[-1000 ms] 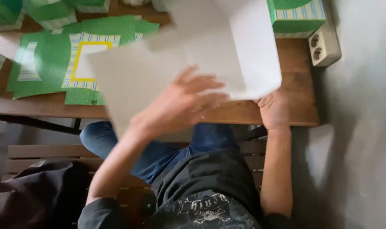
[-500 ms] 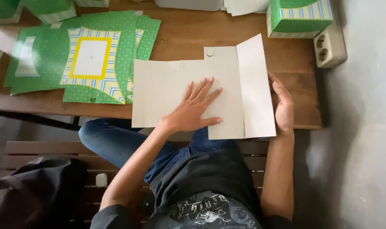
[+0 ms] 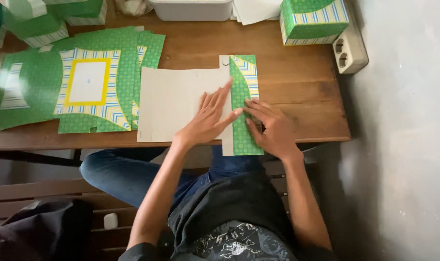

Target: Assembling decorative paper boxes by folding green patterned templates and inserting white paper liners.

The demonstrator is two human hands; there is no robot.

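Note:
A flat cardboard box blank (image 3: 174,104) lies plain side up on the wooden table (image 3: 297,87). Its right flap (image 3: 243,104) is folded over and shows green print with striped trim. My left hand (image 3: 210,118) presses flat on the blank beside the fold, fingers spread. My right hand (image 3: 270,125) presses its fingertips on the folded green flap. Neither hand grips anything.
A stack of printed green blanks (image 3: 79,87) lies at the left. Finished green boxes sit at the back left (image 3: 46,21) and back right (image 3: 314,19). A white tub (image 3: 191,9) stands at the back. A power strip (image 3: 349,48) sits at the right edge.
The blank's right flap, which stood unfolded plain side up, is now folded over to the left, green side up. My right hand moved from the blank's edge onto the flap.

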